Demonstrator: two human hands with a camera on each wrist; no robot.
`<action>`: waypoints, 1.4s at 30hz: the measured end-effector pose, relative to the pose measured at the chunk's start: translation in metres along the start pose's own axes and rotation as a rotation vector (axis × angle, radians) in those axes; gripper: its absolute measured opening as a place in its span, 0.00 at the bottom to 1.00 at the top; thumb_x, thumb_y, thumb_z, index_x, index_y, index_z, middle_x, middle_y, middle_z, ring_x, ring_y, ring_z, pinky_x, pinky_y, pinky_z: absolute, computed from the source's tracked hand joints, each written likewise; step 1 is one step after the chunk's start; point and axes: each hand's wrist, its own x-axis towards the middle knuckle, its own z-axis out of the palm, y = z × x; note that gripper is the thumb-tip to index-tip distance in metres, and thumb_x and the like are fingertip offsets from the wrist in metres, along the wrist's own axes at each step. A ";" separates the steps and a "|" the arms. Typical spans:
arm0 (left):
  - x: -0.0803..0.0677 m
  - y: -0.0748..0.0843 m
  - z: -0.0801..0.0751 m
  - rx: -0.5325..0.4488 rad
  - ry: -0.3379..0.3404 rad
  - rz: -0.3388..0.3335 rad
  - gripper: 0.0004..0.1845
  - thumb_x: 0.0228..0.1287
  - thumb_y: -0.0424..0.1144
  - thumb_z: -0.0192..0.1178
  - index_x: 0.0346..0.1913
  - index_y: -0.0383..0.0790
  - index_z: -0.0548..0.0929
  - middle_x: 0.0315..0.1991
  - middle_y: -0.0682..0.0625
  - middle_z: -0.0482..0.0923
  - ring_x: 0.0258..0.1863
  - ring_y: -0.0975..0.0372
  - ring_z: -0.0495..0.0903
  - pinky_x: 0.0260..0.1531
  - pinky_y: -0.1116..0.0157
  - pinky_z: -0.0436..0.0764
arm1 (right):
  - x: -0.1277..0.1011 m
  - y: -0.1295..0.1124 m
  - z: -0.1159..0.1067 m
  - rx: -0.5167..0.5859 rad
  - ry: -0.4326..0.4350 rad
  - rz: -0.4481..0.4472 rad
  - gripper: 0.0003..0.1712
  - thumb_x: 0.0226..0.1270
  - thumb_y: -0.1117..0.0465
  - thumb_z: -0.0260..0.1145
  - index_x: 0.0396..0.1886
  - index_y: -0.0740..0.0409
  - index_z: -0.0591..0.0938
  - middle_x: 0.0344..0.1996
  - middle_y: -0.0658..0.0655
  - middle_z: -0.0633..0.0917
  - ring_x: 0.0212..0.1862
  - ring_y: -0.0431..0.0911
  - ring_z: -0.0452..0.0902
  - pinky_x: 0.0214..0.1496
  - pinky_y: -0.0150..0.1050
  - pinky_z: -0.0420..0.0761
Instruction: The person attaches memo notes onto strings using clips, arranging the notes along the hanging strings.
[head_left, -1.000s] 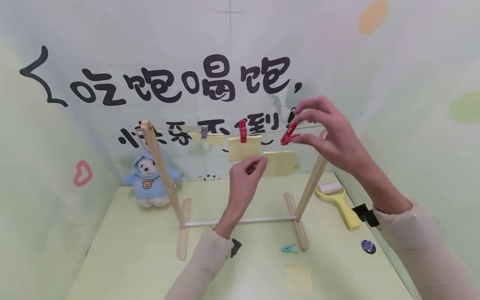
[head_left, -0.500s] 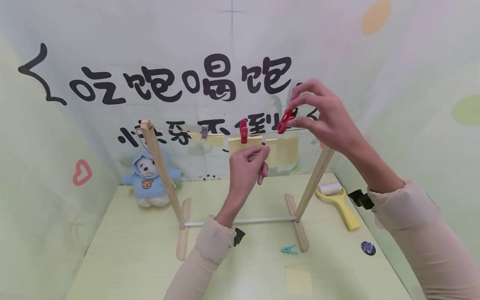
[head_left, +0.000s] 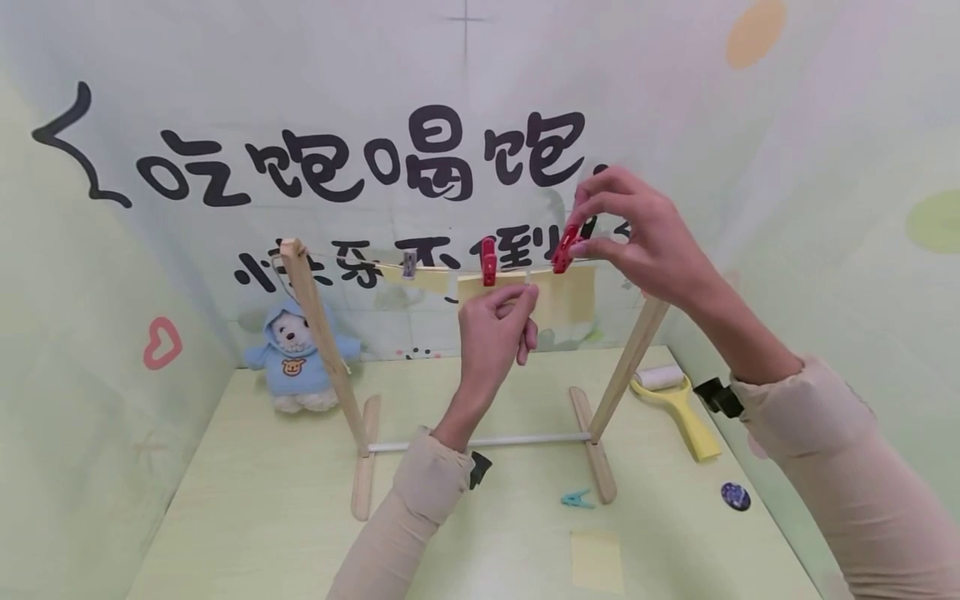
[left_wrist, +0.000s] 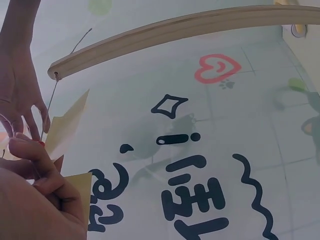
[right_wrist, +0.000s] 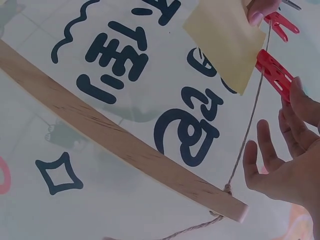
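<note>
At the string (head_left: 450, 272), right hand (head_left: 637, 237) pinches red peg (head_left: 564, 248).

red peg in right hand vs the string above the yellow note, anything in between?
Nothing visible. The right hand pinches the red peg right at the string, over the top edge of the yellow note. The left hand holds the note up from below, clear of the peg.
</note>
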 end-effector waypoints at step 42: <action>-0.008 -0.003 0.001 0.037 -0.002 -0.061 0.15 0.73 0.44 0.61 0.52 0.37 0.86 0.12 0.52 0.77 0.05 0.64 0.69 0.08 0.71 0.64 | -0.137 -0.009 -0.007 0.011 0.211 -0.114 0.30 0.71 0.43 0.64 0.56 0.65 0.83 0.56 0.65 0.80 0.66 0.39 0.71 0.68 0.24 0.68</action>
